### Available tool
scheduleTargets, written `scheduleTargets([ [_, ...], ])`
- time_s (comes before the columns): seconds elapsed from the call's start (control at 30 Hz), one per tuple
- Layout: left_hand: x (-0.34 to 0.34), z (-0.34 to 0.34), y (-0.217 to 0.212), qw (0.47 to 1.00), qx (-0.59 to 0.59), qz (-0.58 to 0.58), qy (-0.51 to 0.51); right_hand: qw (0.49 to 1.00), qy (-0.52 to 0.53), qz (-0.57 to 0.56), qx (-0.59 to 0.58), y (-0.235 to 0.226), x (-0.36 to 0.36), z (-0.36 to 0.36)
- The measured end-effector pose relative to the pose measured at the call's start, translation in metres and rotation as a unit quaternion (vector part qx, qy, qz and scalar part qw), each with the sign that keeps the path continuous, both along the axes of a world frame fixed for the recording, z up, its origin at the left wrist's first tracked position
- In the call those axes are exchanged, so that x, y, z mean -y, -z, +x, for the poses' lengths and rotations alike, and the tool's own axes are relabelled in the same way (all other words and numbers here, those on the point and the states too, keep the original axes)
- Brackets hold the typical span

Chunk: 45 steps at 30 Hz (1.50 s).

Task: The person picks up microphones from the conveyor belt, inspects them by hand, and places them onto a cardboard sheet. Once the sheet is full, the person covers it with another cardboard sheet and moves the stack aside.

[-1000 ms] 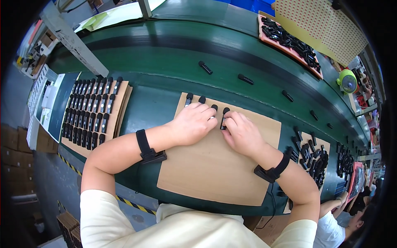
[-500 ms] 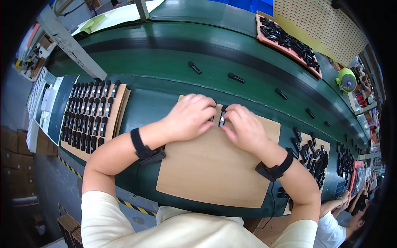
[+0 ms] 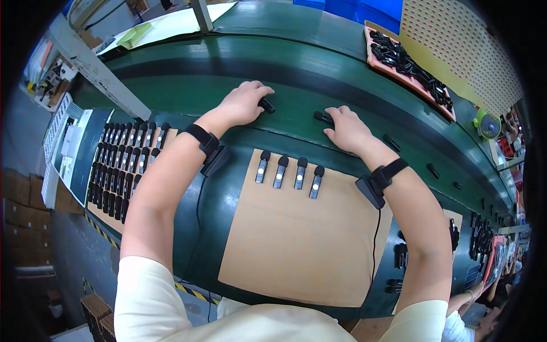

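Note:
Both my arms reach out over the dark green conveyor belt (image 3: 353, 85). My left hand (image 3: 244, 102) closes on a small black device (image 3: 266, 106) lying on the belt. My right hand (image 3: 345, 128) grips another small black device (image 3: 323, 118) on the belt. Nearer to me lies a brown cardboard sheet (image 3: 285, 239) with a row of several small black devices (image 3: 288, 172) with pale round spots along its far edge. Each wrist wears a black strap with a black box.
A cardboard tray (image 3: 122, 165) full of black devices sits at my left. More loose black devices (image 3: 393, 142) lie on the belt to the right. An orange tray (image 3: 407, 62) of black parts stands at the far right. Another person's hand (image 3: 476, 290) shows at the lower right.
My hands left the far edge of the cardboard sheet and reached out onto the belt. The row of devices now lies uncovered on the sheet. The view has shifted.

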State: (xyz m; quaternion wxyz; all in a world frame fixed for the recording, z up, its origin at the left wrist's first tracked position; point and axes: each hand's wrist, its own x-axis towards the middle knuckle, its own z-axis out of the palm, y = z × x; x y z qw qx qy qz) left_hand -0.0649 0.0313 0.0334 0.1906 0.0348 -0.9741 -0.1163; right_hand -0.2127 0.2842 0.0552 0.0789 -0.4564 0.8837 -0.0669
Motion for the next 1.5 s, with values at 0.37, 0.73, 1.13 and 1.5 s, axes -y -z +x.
scheduleTargets([
  [0.37, -0.01, 0.025, -0.01, 0.985, 0.062, 0.132, -0.094, 0.992, -0.031, -0.066, 0.104, -0.02, -0.012, -0.004],
  [0.73, -0.123, 0.157, -0.034, 0.834, -0.121, 0.538, -0.011, 0.815, 0.126, -0.404, 0.395, -0.065, -0.191, 0.104],
  [1.13, -0.209, 0.249, -0.065, 0.779, -0.171, 0.603, -0.001, 0.681, 0.133, -0.593, 0.408, -0.092, -0.28, 0.23],
  [1.5, -0.26, 0.222, -0.085, 0.84, -0.098, 0.522, 0.11, 0.811, -0.035, -0.503, 0.296, -0.067, -0.215, 0.235],
])
